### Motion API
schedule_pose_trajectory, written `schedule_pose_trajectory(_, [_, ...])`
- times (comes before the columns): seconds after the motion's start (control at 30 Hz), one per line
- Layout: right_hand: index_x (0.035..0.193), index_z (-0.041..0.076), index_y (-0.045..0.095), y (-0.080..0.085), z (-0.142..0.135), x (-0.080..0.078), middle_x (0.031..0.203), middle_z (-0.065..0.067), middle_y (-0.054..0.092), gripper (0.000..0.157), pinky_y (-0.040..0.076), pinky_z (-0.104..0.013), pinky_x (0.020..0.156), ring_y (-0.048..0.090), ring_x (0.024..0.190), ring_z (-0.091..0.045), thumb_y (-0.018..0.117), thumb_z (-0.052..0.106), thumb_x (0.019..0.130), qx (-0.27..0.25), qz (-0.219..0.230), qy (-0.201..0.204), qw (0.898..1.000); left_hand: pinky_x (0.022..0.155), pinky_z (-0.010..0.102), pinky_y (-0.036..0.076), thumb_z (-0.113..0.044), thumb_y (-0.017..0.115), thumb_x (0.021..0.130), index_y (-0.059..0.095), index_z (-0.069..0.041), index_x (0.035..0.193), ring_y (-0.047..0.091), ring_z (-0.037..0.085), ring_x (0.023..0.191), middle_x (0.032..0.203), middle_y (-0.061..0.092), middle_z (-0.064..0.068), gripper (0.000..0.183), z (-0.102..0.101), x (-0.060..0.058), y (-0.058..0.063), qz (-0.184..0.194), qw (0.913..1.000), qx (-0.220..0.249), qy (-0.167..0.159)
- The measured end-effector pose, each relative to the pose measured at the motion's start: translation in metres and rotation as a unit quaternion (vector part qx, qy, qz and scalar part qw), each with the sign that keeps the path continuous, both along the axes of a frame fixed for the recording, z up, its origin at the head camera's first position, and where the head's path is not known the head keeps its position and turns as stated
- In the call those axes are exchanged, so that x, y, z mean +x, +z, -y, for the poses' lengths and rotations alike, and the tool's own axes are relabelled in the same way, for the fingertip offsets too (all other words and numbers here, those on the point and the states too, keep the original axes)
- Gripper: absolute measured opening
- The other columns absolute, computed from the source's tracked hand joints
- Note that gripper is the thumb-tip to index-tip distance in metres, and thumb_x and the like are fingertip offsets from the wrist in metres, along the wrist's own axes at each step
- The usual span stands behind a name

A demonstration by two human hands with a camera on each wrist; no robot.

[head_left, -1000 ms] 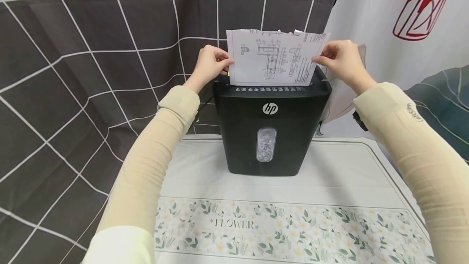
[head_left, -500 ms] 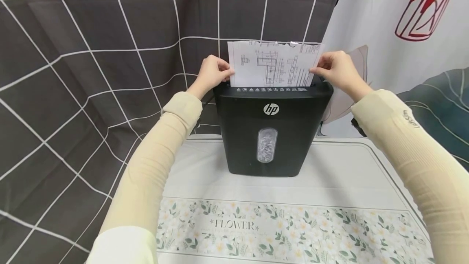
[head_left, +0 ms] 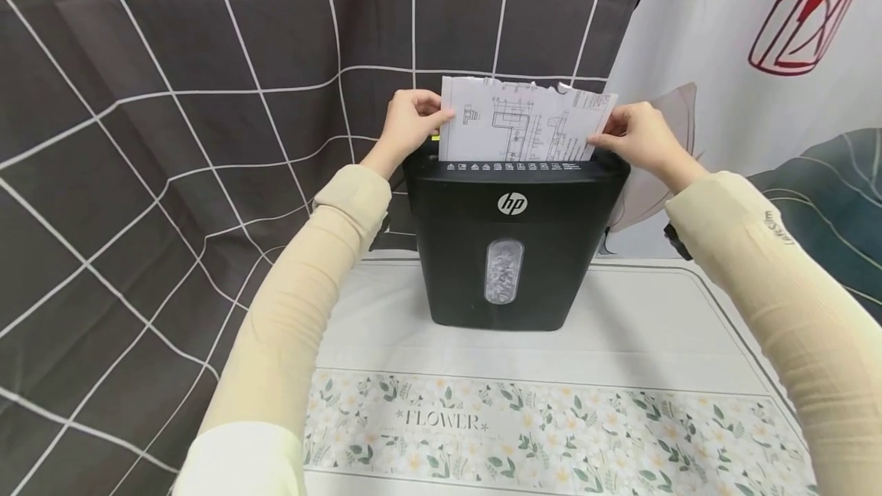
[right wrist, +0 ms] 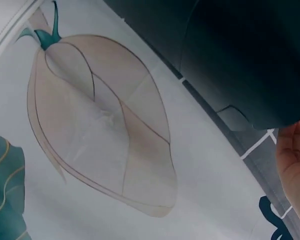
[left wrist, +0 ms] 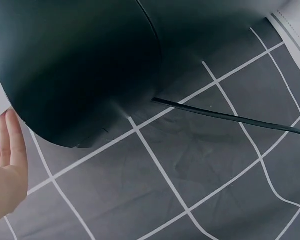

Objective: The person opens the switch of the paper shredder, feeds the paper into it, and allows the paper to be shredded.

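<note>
A white sheet of paper (head_left: 510, 140) printed with a technical drawing stands upright in the top slot of a black HP paper shredder (head_left: 455, 251). The sheet's upper edge is ragged and slopes down toward the right. My left hand (head_left: 411, 122) pinches the left edge between thumb and fingers; in the left wrist view, part of that hand (left wrist: 7, 165) shows past the shredder's dark side (left wrist: 80, 65). On the opposite edge, my right hand (head_left: 637, 136) pinches the paper lower down, close over the shredder's top. The sheet's lower part is hidden inside the slot.
The shredder stands on a white tabletop cover (head_left: 372, 312) with a floral band. A dark grid-patterned curtain (head_left: 276, 37) hangs behind and to the left, a white printed cloth (head_left: 717, 37) at right. A black cord (left wrist: 230, 117) runs from the shredder.
The sheet has sunk lower into the slot, and its top has tilted down to the right. Both hands first moved down with it; since then the left hand has risen slightly and shifted right.
</note>
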State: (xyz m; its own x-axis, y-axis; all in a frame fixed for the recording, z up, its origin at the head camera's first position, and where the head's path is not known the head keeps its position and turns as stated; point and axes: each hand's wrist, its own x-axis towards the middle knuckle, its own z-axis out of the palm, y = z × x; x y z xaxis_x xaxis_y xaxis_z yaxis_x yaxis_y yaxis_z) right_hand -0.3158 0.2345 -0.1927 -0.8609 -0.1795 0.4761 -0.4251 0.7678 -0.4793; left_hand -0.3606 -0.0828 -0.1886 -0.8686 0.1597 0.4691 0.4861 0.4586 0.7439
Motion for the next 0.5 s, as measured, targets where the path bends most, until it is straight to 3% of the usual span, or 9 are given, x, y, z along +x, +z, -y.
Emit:
schedule_pose_trajectory(0.2, [0.100, -0.016, 0.060, 0.0013, 0.0025, 0.0014, 0.062, 0.023, 0.055, 0.026, 0.043, -0.006, 0.053, 0.050, 0.053, 0.007, 0.067, 0.004, 0.085, -0.089, 0.012, 0.028, 0.996, 0.070, 0.022, 0.057, -0.009, 0.070, 0.084, 0.070, 0.004, 0.095, 0.060, 0.006, 0.068, 0.090, 0.070, 0.020, 0.017, -0.0021, -0.0012, -0.0006, -0.003, 1.0000, 0.004, -0.006])
schedule_pose_trajectory(0.5, [0.094, -0.012, 0.061, -0.0025, 0.0049, 0.0027, 0.063, 0.023, 0.053, 0.019, 0.042, -0.009, 0.053, 0.048, 0.054, 0.000, 0.066, 0.004, 0.085, -0.111, 0.012, 0.031, 0.993, 0.065, 0.017, 0.052, -0.007, 0.070, 0.084, 0.069, 0.004, 0.099, 0.057, 0.007, 0.069, 0.096, 0.070, 0.020, 0.019, -0.0066, 0.0012, -0.0051, 0.017, 0.9998, -0.007, -0.005])
